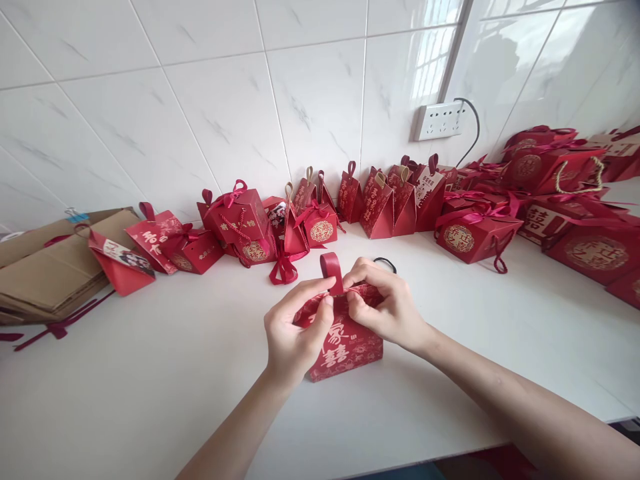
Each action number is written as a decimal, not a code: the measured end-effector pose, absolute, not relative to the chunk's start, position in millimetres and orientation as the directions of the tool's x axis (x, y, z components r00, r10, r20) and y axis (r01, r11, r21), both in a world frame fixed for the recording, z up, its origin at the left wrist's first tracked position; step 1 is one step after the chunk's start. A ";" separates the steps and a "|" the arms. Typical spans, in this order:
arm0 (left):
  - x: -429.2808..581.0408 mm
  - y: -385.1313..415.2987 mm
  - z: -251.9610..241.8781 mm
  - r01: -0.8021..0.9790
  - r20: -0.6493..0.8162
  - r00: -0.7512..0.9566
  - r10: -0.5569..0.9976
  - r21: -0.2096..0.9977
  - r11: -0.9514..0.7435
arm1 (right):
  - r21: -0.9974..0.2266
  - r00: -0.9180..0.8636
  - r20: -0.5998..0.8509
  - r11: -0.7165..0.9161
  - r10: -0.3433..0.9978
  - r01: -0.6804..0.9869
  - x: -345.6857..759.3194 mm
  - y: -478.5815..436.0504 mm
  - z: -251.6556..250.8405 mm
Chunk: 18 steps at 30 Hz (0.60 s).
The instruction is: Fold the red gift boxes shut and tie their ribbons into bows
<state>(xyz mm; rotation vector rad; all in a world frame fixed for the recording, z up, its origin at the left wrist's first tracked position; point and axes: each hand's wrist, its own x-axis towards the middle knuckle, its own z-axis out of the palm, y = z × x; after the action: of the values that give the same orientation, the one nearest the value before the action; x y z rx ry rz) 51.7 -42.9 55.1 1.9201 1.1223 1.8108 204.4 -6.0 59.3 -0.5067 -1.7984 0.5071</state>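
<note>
Here red box point(345, 343) pinched between both hands.

We have one view, worn on the head, looking forward and down across the white counter point(150, 400). It sits close above the left hand point(293, 333) and right hand point(390, 310), which hold the centre with the red gift box point(350, 350) between them. Beyond the hands it reaches the tiled wall point(200, 100); both forearms enter from the lower edge.
</note>
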 end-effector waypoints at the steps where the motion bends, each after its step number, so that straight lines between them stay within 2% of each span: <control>1: 51.7 -42.8 55.1 0.341 0.726 -0.082 0.683 0.664 -0.665 | -0.572 -0.264 0.777 0.816 0.571 0.084 204.5 -5.9 59.4; 18: 50.1 -44.4 56.6 0.325 0.727 -0.059 0.685 0.662 -0.675 | -0.568 -0.282 0.775 0.819 0.565 0.083 206.0 -6.3 59.9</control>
<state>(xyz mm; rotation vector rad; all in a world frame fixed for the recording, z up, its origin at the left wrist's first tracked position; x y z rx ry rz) 50.1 -44.4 56.6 1.9332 1.0845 1.7945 206.0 -6.3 59.9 -0.4948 -1.8173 0.5070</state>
